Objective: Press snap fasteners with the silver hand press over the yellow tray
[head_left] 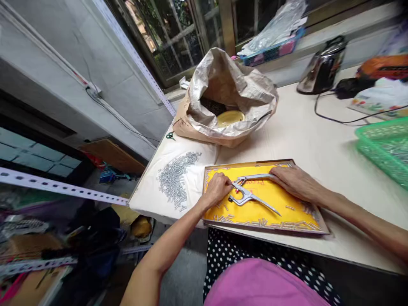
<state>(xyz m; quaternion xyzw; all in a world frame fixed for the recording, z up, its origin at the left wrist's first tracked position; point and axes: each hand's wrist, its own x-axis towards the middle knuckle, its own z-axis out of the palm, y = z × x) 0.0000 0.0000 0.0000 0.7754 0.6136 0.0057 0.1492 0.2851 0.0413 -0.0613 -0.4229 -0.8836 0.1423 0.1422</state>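
A shallow tray with a yellow bottom lies in front of me, small metallic tube-like pieces scattered along its edges. Over it is a pair of silver hand-press pliers, handles spread apart. My left hand is closed in a pinch at the tool's left end; what the fingertips hold is too small to make out. Fingers of my right hand are curled on the end of the upper handle. Left of the tray, a heap of similar small pieces rests on a white cloth-like surface.
Behind the tray stands a large open paper sack with a yellow dish inside. Green-handled scissors lie at the left table edge. A green basket, a kettle and a black cord are at right.
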